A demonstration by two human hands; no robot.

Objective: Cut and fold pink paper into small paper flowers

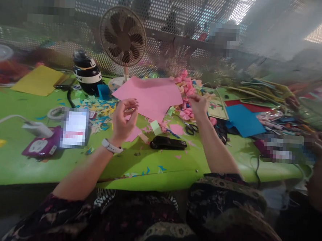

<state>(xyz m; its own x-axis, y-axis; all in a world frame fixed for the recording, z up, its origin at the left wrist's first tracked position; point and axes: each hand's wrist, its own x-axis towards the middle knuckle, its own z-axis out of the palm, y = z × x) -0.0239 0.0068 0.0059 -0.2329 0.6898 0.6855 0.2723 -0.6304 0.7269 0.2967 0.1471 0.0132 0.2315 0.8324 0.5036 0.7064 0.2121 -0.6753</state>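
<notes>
My left hand [125, 120], with a white watch [111, 146] on the wrist, is raised at the near left edge of a large pink paper sheet [154, 94]. Its fingers curl loosely, thumb and fingertips apart, with nothing visible held. My right hand [199, 105] pinches at the pile of crumpled pink paper pieces [187, 113] right of the sheet; whatever is between its fingertips blends into the pile. A black stapler [169, 143] lies between my forearms. Beyond it are a pale green paper square [156, 127] and black-handled scissors [191, 128].
A fan [123, 36] and a black bottle [87, 76] stand behind coloured paper scraps [103, 111]. On the left lie a lit phone [74, 128], a purple device [41, 146] and yellow paper [38, 80]. Blue paper [245, 120] and another person's hand [321, 146] are rightward.
</notes>
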